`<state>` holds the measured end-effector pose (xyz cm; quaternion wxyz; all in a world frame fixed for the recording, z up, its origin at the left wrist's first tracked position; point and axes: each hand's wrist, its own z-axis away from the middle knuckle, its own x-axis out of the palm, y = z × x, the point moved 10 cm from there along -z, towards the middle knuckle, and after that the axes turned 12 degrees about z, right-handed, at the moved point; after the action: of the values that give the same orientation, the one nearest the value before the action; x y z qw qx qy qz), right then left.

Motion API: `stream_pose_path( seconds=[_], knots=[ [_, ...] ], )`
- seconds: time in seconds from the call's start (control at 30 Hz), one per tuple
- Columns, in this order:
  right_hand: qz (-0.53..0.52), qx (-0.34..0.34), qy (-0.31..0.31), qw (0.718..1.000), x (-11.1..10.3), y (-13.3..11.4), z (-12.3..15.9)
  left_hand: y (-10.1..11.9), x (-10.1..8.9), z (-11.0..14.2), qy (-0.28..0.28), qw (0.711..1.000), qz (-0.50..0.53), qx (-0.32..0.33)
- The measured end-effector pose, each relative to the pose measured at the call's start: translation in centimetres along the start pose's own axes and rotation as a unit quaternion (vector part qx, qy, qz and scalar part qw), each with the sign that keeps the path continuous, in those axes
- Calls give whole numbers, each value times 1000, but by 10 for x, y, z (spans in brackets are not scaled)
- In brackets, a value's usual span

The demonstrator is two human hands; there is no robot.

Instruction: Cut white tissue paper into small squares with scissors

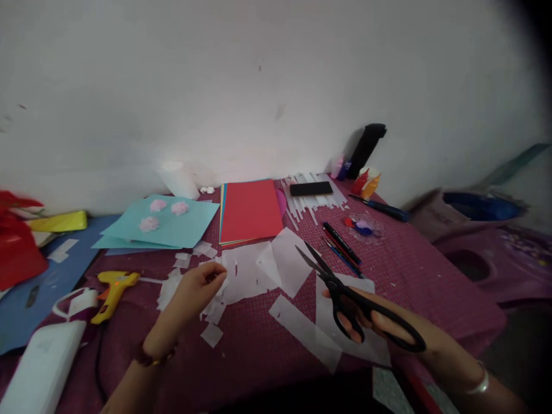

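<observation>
My right hand (371,316) grips a pair of black scissors (340,290) by the handles, the blades parted slightly and aimed up and left. Beneath them lie translucent white paper sheets (353,316), and a paper strip (302,328) slants toward the table's front edge. My left hand (202,284) hovers over small cut paper squares (212,334), its fingers curled and pinched together. Whatever those fingertips might hold is hidden. Larger white sheets (248,270) spread between the two hands.
A yellow glue gun (112,290) and a white power strip (49,359) sit at left. Behind are turquoise paper (190,221) with pink paper flowers (149,224), a red paper stack (252,210), glue sticks (313,213), and a phone (311,188). Pens (341,242) lie right of centre.
</observation>
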<state>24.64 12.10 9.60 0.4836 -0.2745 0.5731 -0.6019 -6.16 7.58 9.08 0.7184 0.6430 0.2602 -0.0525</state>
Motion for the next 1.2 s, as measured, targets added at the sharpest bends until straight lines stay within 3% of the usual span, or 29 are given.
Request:
stream_pose_path(
  seconds=[0.1, 0.23, 0.4, 0.53, 0.63, 0.73, 0.83, 0.97, 1.07, 1.13, 1.2],
  knots=[
    [-18, 6, 15, 1000, -4, 14, 11, 11, 35, 4, -48, 996, -69, 25],
    [-50, -3, 15, 999, -8, 31, 16, 17, 75, 24, -71, 984, -152, 54],
    [-76, -39, 0, 996, -9, 32, 14, 14, 133, 40, -164, 956, -241, -2],
    [-89, -43, -4, 995, -9, 28, 14, 11, 146, 30, -153, 928, -337, -43],
    [-88, -47, -6, 995, -9, 30, 17, 4, 154, 23, -158, 931, -326, -42],
    [-70, -47, -18, 996, -9, 35, 19, -5, 163, 24, -171, 951, -256, -36],
    [-39, -54, -29, 997, -10, 34, 16, -5, 162, 27, -148, 973, -178, -25],
    [13, -66, -28, 997, -13, 22, 3, -3, 144, 30, -101, 991, 66, -63],
    [1, -60, -54, 997, -5, 19, -12, -13, 124, 35, -25, 942, 307, -133],
    [-27, -49, -68, 996, 3, 23, -21, -29, 122, 45, 39, 870, 452, -195],
    [-44, -36, -75, 996, 10, 28, -29, -42, 135, 59, 68, 782, 562, -258]
  ],
)
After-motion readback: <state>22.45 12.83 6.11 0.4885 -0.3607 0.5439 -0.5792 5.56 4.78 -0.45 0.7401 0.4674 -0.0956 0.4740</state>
